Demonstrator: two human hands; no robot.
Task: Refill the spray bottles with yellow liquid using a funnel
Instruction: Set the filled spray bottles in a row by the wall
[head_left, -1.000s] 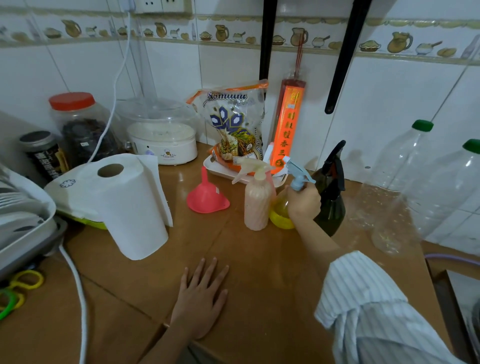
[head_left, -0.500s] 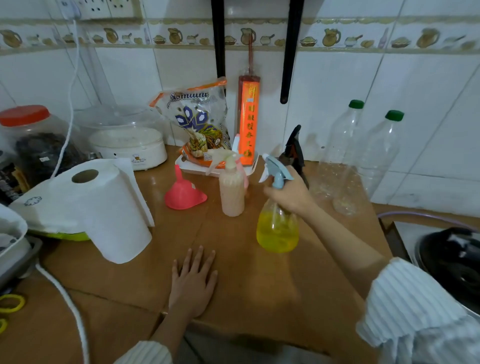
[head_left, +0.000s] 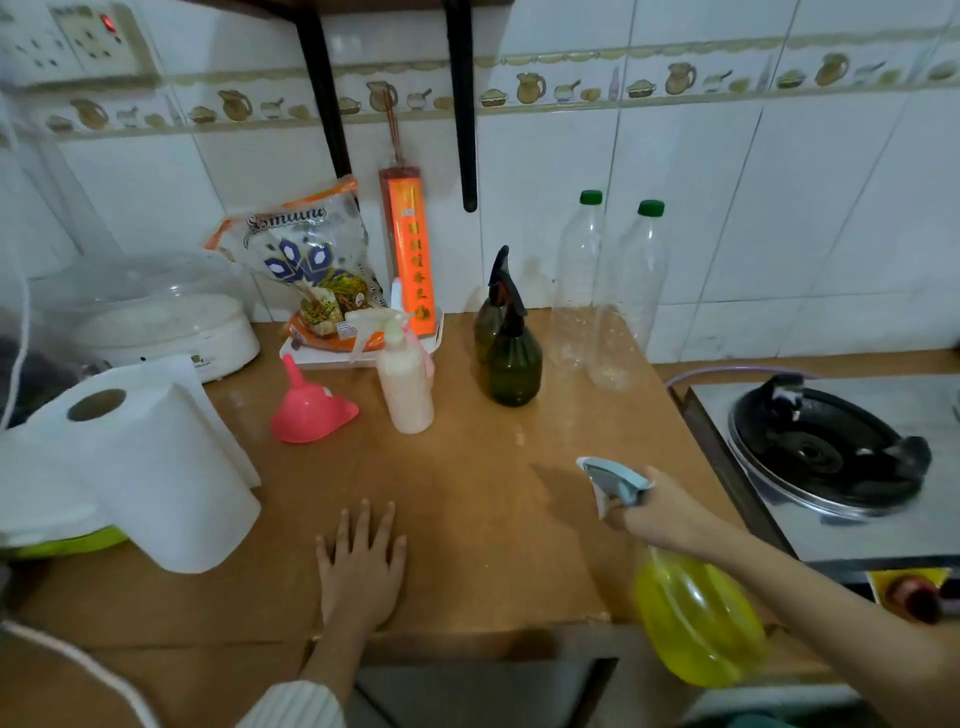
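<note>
My right hand (head_left: 657, 512) grips the neck of a yellow spray bottle (head_left: 693, 618) with a pale blue trigger head, held in the air over the counter's front right edge. My left hand (head_left: 361, 564) lies flat and open on the brown counter (head_left: 483, 467). A pink funnel (head_left: 309, 408) lies mouth down on the counter. To its right a pinkish white spray bottle (head_left: 405, 382) stands upright. Two dark green spray bottles (head_left: 511, 353) with black heads stand further back.
Two clear plastic bottles (head_left: 618, 291) with green caps stand by the tiled wall. A paper towel roll (head_left: 145, 467) sits at the left, a white cooker (head_left: 156, 322) behind it. A gas stove (head_left: 826, 452) lies at the right. A snack bag and an orange packet sit on a white tray (head_left: 363, 348).
My right hand has lifted the yellow spray bottle from beside the other bottles and carried it toward me and to the right, off the counter. My left hand has stayed flat.
</note>
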